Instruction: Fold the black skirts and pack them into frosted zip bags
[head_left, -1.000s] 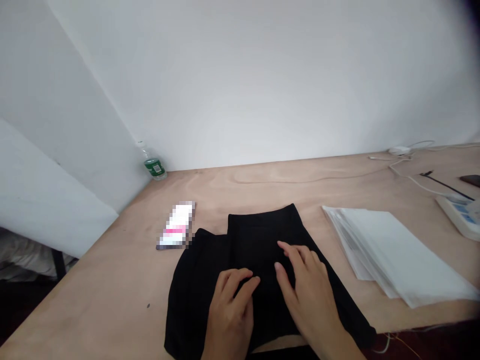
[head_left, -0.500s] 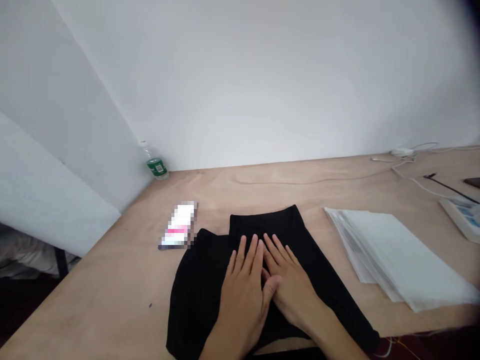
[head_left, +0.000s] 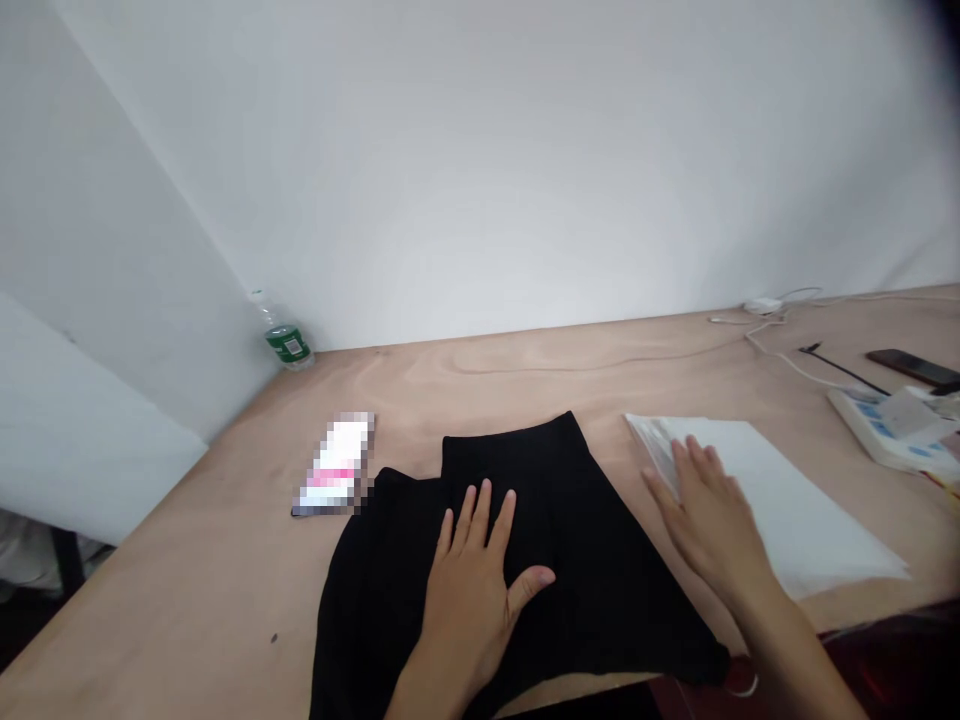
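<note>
A black folded garment [head_left: 585,560] lies flat on the wooden table [head_left: 225,600] near its front edge. My left hand [head_left: 480,580] rests palm down on the middle of the garment, fingers stretched out and open. My right hand [head_left: 712,520] lies flat with fingers apart on the left edge of a stack of white sheets or bags [head_left: 787,500], just right of the garment. Neither hand holds anything.
A phone with a blurred screen [head_left: 334,478] lies left of the garment. A plastic bottle [head_left: 283,335] stands in the back left corner. White cables [head_left: 772,320], a power strip [head_left: 885,430] and a dark phone [head_left: 911,366] sit at the right.
My right hand left the garment and moved right onto the white stack. My left hand stays flat on the garment. The view shifted slightly to the right.
</note>
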